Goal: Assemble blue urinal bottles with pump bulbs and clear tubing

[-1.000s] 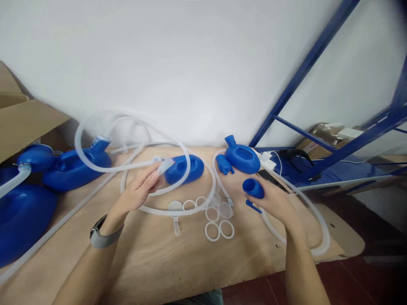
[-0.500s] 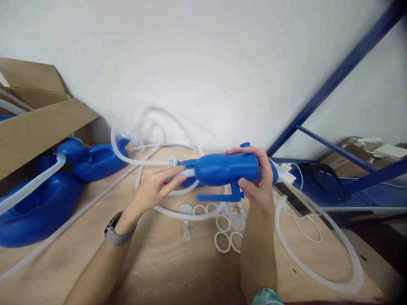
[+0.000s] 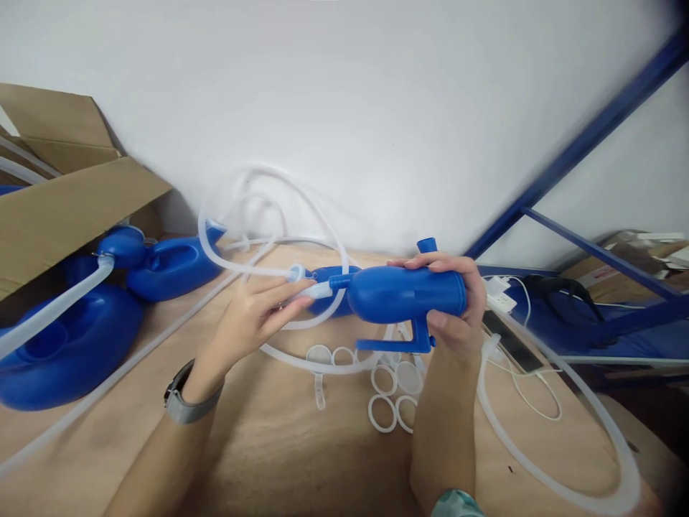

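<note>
My right hand [image 3: 457,301] is wrapped round the wide end of a blue plastic bottle [image 3: 403,294], which lies sideways in the air above the table. The bottle has a bar-shaped handle underneath, a short neck on top and a narrow spout [image 3: 340,281] pointing left. Between the fingers and thumb of my left hand [image 3: 263,305] is the whitish end of a translucent hose [image 3: 317,290], right at the spout's tip. Whether the spout sits inside it I cannot tell. A hose collar [image 3: 296,272] shows just above my left fingers.
Several white rings [image 3: 382,414] and a cap with a strap [image 3: 319,355] lie on the table [image 3: 301,459]. Blue containers [image 3: 69,345] and a cardboard box [image 3: 80,215] stand left. Hose loops [image 3: 565,474], a phone [image 3: 514,341] and a charger [image 3: 498,293] are at right.
The bottle has shifted right, away from my left hand, and its narrow spout now shows between them. My left hand keeps its pinch. The view has shifted slightly.
</note>
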### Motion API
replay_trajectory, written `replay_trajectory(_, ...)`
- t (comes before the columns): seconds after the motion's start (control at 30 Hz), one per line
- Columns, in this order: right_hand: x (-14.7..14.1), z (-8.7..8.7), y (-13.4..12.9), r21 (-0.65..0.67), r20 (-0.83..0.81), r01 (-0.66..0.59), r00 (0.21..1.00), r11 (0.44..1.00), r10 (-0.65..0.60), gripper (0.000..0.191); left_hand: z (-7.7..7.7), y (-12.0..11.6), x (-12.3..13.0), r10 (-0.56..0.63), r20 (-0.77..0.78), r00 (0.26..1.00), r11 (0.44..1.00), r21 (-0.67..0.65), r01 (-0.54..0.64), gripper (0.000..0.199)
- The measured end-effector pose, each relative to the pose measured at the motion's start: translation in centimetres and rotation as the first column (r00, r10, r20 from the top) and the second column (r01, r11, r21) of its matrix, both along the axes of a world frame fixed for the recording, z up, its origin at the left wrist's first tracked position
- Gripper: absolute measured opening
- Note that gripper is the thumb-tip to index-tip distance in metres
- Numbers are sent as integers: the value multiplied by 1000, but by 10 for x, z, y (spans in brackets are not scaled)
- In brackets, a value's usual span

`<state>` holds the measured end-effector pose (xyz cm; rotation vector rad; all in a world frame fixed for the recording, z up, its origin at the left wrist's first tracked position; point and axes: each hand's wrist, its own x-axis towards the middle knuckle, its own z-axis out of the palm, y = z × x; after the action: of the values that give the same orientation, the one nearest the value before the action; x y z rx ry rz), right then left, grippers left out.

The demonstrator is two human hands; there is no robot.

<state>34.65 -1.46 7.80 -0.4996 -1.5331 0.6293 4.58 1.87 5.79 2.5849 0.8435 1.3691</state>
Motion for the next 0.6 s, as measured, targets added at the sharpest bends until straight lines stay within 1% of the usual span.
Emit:
replay_trajectory(0.2, 0, -2, 2, 14, -1, -16, 1000, 1000, 16, 25, 4, -5, 2, 38, -45, 998, 999, 36, -36, 29)
replay_trajectory(0.3, -7, -3, 4, 35, -45, -28, 999, 999, 29, 20, 7, -10, 4, 10, -91, 996, 1000, 0, -10, 26)
replay_trajectory(0.4, -13, -4, 6, 48, -111, -7, 994, 999, 12, 19, 12, -17, 7, -9, -111, 994, 1000, -26, 6, 25)
replay_trajectory(0.5, -13, -4, 7, 76, -125, 14, 992, 997, -4, 22, 16, -24, 10, -48, -144, 988, 994, -107, 32, 28)
replay_trajectory(0.6, -4, -4, 6, 135, -45, -12, 999, 991, 18, 20, 19, -29, 13, -130, -166, 977, 965, -246, 86, 34)
